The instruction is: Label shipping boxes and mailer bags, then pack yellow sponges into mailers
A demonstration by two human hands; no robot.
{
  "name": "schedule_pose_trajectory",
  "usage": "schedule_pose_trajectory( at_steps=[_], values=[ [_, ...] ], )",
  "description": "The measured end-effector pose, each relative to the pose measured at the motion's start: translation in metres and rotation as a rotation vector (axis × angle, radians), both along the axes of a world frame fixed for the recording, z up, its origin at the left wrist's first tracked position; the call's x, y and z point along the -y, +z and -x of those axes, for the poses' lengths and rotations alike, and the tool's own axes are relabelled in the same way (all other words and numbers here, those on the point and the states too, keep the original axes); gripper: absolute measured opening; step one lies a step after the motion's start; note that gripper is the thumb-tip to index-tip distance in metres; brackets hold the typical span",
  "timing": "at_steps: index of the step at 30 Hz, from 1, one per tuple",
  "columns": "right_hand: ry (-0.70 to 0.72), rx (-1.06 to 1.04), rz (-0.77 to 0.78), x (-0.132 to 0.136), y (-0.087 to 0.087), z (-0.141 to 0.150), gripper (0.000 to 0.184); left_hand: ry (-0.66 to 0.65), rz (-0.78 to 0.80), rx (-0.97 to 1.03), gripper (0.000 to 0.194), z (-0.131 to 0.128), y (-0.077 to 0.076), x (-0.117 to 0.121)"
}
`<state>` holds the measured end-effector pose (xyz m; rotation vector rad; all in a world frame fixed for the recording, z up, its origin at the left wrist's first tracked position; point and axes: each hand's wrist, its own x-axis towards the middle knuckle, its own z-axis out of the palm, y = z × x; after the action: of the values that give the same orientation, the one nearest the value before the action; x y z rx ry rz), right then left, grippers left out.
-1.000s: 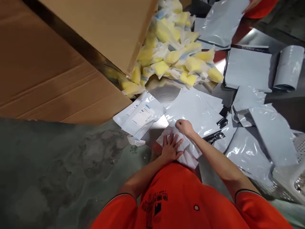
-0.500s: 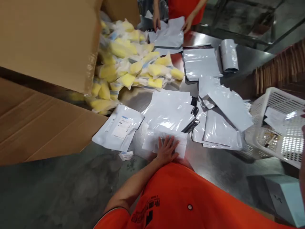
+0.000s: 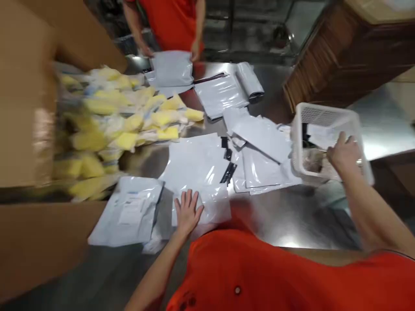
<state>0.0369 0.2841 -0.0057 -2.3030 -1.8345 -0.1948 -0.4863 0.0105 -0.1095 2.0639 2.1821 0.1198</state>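
My left hand (image 3: 188, 211) lies flat with its fingers spread on a clear or white plastic bag (image 3: 215, 205) at the table's near edge. Beyond it, overlapping white mailer bags (image 3: 197, 160) with black edges are spread out. Over on the right, my right hand (image 3: 345, 153) is bent down into a white plastic basket (image 3: 327, 111). Its fingertips are hidden and blurred, so I cannot see whether it holds anything. Inside the basket are white papers (image 3: 320, 134) and small bagged items (image 3: 313, 160). A labelled mailer (image 3: 129, 211) rests left of my left hand.
Yellow items in clear wrappers (image 3: 129, 123) are heaped beside an open cardboard box (image 3: 22, 95). More mailers (image 3: 262, 168), a mailer stack (image 3: 222, 95) and a roll (image 3: 249, 80) lie on the metal table (image 3: 288, 220). A co-worker (image 3: 168, 21) handles a mailer opposite. Stacked cardboard (image 3: 333, 56) stands back right.
The view has swung right. My right hand has left the plastic bag and moved right into the basket. My left hand stays on the bag, which now lies flatter. The co-worker has come into view.
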Motion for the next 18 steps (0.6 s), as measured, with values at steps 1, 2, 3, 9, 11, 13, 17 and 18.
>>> schedule_pose_trajectory(
  at_steps=[1, 2, 3, 9, 11, 13, 17, 18],
  values=[
    [0.128, -0.030, -0.062, 0.005, -0.008, 0.031, 0.053, -0.002, 0.038, -0.019, 0.056, 0.006, 0.003, 0.000],
    [0.300, -0.118, -0.105, 0.017, -0.017, 0.070, 0.052, -0.015, 0.088, -0.033, 0.057, 0.012, 0.004, 0.000],
    [0.503, -0.244, -0.118, 0.036, -0.026, 0.115, 0.048, 0.001, 0.112, -0.047, 0.058, 0.016, 0.004, -0.002],
    [1.371, -0.344, 0.295, 0.189, -0.092, 0.327, 0.048, 0.082, 0.130, -0.064, 0.059, 0.019, -0.012, -0.007],
    [1.347, -0.311, 0.318, 0.203, -0.111, 0.341, 0.050, 0.098, 0.124, -0.050, 0.059, 0.019, -0.015, -0.004],
    [1.310, -0.305, 0.333, 0.196, -0.115, 0.342, 0.046, 0.102, 0.125, -0.033, 0.059, 0.021, -0.016, -0.002],
    [1.122, -0.278, 0.419, 0.165, -0.094, 0.362, 0.046, 0.120, 0.148, 0.023, 0.058, 0.025, -0.013, -0.001],
    [1.086, -0.279, 0.488, 0.160, -0.088, 0.371, 0.045, 0.133, 0.155, 0.046, 0.057, 0.027, -0.011, -0.002]
  ],
)
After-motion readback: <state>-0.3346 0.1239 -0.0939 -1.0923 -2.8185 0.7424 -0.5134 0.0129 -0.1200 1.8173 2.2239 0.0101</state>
